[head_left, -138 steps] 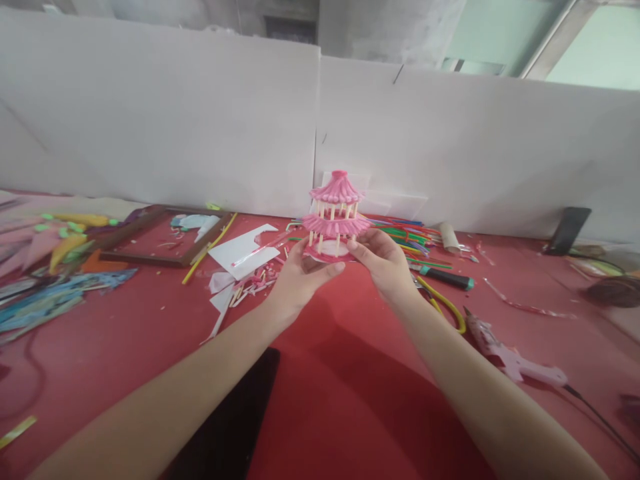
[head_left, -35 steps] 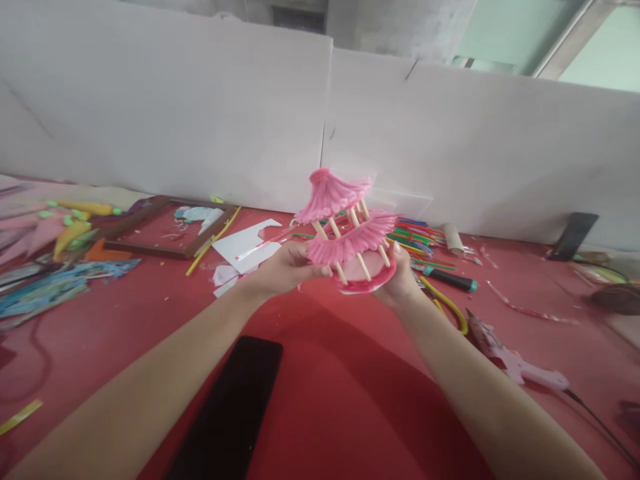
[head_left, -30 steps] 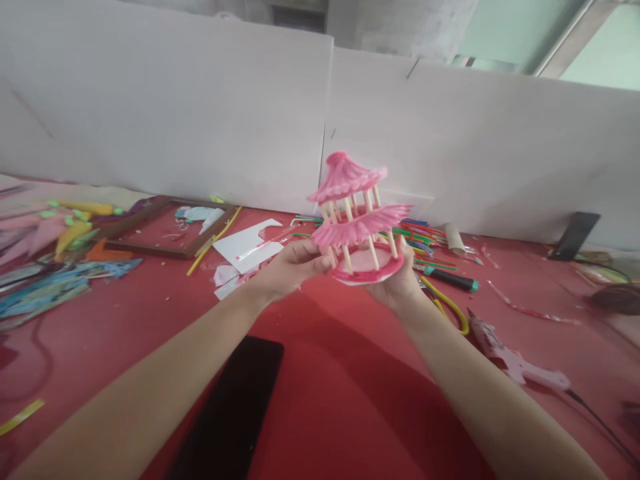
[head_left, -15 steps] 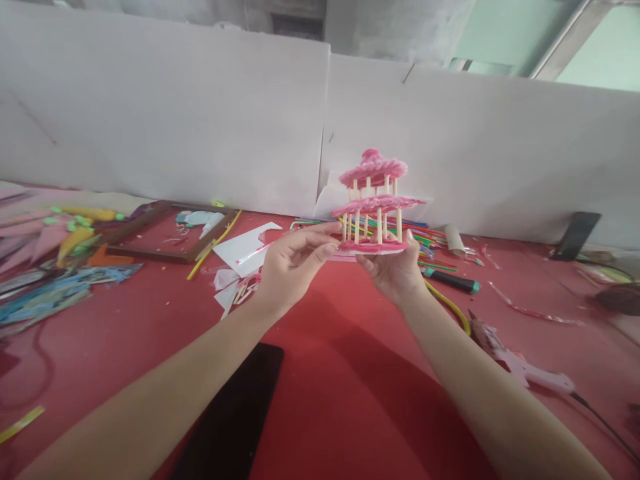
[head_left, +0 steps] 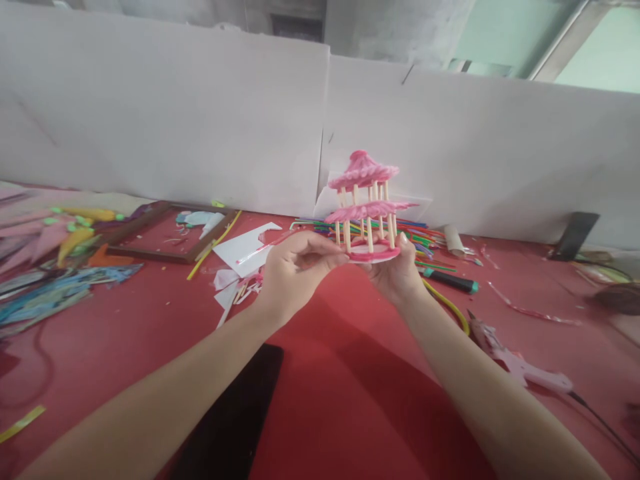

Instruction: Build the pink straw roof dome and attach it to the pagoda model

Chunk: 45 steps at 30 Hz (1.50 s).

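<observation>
A small pink pagoda model, with two fuzzy pink roofs on wooden stick pillars and a round pink-rimmed white base, is held up above the red table. My left hand pinches the near left edge of that base between thumb and fingers. On the other side, my right hand grips the base from below and the right, its thumb up by the rim. Most of the right fingers are hidden under the base. The model stands nearly upright, tilted slightly.
Behind the model lie colourful pipe cleaners. To the right are a cutter knife, a cardboard tube and a pink glue gun. A brown frame, white card and a black tablet-like slab lie left. White panels stand behind.
The pagoda model has turned and tipped a little, shifting slightly left. My left thumb and fingers have closed in on the base's edge; my right hand keeps its grip.
</observation>
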Tool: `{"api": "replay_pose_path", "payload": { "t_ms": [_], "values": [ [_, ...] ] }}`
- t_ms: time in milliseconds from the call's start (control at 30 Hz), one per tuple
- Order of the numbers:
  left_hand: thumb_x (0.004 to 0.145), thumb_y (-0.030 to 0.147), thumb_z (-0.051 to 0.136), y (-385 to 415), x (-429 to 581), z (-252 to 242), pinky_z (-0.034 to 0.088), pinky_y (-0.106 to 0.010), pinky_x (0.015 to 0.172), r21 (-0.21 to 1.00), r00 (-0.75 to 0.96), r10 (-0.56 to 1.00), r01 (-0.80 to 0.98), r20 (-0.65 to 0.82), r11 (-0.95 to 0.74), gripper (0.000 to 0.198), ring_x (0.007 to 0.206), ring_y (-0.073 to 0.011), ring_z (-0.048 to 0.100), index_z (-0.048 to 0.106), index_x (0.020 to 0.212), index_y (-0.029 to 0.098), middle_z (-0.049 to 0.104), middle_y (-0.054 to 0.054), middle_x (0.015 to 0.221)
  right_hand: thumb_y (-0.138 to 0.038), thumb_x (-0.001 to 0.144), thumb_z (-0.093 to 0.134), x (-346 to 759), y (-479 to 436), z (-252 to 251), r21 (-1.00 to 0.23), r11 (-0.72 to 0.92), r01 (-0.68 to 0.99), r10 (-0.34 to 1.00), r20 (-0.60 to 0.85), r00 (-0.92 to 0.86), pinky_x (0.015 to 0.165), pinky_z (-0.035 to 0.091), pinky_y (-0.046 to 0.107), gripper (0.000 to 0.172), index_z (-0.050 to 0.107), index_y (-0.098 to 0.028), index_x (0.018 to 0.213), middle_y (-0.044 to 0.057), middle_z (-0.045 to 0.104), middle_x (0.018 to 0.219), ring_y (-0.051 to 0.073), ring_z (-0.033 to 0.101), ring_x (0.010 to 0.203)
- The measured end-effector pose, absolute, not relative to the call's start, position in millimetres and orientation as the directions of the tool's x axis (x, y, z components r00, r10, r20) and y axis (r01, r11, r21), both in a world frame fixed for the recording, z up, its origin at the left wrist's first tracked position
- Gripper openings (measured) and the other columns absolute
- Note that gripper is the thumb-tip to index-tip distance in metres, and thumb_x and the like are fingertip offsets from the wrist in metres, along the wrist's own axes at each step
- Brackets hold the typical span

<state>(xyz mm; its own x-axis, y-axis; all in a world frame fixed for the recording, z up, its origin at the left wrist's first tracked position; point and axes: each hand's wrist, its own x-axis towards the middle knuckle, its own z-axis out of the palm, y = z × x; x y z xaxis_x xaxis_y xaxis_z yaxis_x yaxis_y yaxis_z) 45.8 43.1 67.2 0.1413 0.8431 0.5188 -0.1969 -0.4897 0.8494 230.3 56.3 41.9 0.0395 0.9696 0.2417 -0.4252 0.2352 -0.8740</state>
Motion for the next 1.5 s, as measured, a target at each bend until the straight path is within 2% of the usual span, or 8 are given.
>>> {"api": "replay_pose_path", "payload": {
  "t_ms": [233, 533, 667, 800, 967, 1100, 1267, 1500],
  "values": [
    [0.076, 0.031, 0.082, 53, 45, 68, 0.056, -0.024, 0.079, 0.851, 0.107, 0.925, -0.440, 0.366, -0.286, 0.020, 0.077, -0.0110, 0.067, 0.072, 0.093, 0.026, 0.070, 0.004, 0.078, -0.073, 0.070, 0.067, 236, 61, 37, -0.884, 0.261, -0.388, 0.962, 0.273, 0.027, 0.069, 0.063, 0.029, 0.050, 0.061, -0.025, 0.080, 0.002, 0.073, 0.084, 0.019, 0.073, 0.084],
    [0.079, 0.025, 0.077, 43, 36, 98, 0.048, -0.034, 0.107, 0.717, 0.062, 0.903, -0.633, 0.425, -0.293, 0.018, 0.134, -0.0214, 0.054, 0.066, 0.092, 0.031, 0.062, 0.005, 0.069, -0.069, 0.065, 0.076, 238, 66, 31, -0.865, 0.221, -0.451, 0.970, 0.241, 0.013, 0.065, 0.063, 0.025, 0.049, 0.065, -0.024, 0.079, 0.000, 0.074, 0.081, 0.017, 0.073, 0.079],
    [0.080, 0.025, 0.076, 44, 28, 106, 0.054, -0.031, 0.096, 0.742, 0.183, 0.874, -0.621, 0.450, -0.252, 0.019, 0.110, -0.0191, 0.070, 0.062, 0.091, 0.029, 0.058, 0.007, 0.067, -0.067, 0.066, 0.077, 237, 67, 28, -0.861, 0.216, -0.461, 0.972, 0.236, 0.013, 0.062, 0.062, 0.022, 0.047, 0.067, -0.023, 0.080, -0.001, 0.074, 0.078, 0.014, 0.073, 0.073],
    [0.084, 0.031, 0.073, 49, 26, 98, 0.055, -0.024, 0.064, 0.873, 0.343, 0.825, -0.364, 0.449, -0.324, 0.018, 0.060, -0.0103, 0.068, 0.062, 0.095, 0.024, 0.059, 0.008, 0.069, -0.068, 0.064, 0.078, 239, 68, 29, -0.853, 0.212, -0.477, 0.971, 0.237, 0.007, 0.065, 0.062, 0.021, 0.048, 0.067, -0.024, 0.077, -0.002, 0.075, 0.079, 0.013, 0.073, 0.073],
    [0.084, 0.032, 0.070, 59, 25, 87, 0.052, -0.024, 0.061, 0.928, 0.550, 0.819, 0.197, 0.162, -0.316, 0.020, 0.057, -0.0110, 0.066, 0.059, 0.097, 0.021, 0.065, 0.005, 0.068, -0.068, 0.065, 0.078, 242, 69, 30, -0.837, 0.218, -0.502, 0.968, 0.252, 0.001, 0.064, 0.062, 0.020, 0.047, 0.067, -0.024, 0.079, -0.002, 0.075, 0.080, 0.014, 0.073, 0.074],
    [0.082, 0.034, 0.067, 75, 19, 74, 0.051, -0.025, 0.063, 0.734, 0.587, 0.808, 0.570, -0.049, -0.370, 0.016, 0.066, -0.0147, 0.069, 0.059, 0.083, 0.020, 0.070, 0.001, 0.071, -0.068, 0.063, 0.079, 243, 68, 32, -0.821, 0.217, -0.528, 0.967, 0.253, 0.003, 0.063, 0.062, 0.018, 0.048, 0.067, -0.025, 0.080, -0.004, 0.073, 0.077, 0.012, 0.072, 0.073],
    [0.080, 0.020, 0.070, 99, 8, 53, 0.053, -0.033, 0.074, 0.476, 0.446, 0.888, 0.808, -0.112, -0.346, 0.004, 0.081, -0.0216, 0.070, 0.066, 0.079, 0.018, 0.072, -0.003, 0.079, -0.066, 0.065, 0.078, 246, 67, 35, -0.792, 0.221, -0.570, 0.967, 0.255, 0.021, 0.068, 0.063, 0.020, 0.045, 0.065, -0.025, 0.079, -0.005, 0.069, 0.076, 0.011, 0.071, 0.072],
    [0.096, 0.035, 0.060, 116, -11, 42, 0.056, -0.044, 0.091, 0.223, 0.280, 0.954, 0.942, -0.109, -0.251, 0.035, 0.109, -0.0229, 0.063, 0.058, 0.126, 0.018, 0.060, -0.010, 0.128, -0.068, 0.072, 0.070, 247, 68, 34, -0.820, 0.238, -0.521, 0.965, 0.260, 0.031, 0.073, 0.064, 0.026, 0.044, 0.062, -0.026, 0.084, -0.004, 0.067, 0.078, 0.013, 0.070, 0.076]
  ]
}}
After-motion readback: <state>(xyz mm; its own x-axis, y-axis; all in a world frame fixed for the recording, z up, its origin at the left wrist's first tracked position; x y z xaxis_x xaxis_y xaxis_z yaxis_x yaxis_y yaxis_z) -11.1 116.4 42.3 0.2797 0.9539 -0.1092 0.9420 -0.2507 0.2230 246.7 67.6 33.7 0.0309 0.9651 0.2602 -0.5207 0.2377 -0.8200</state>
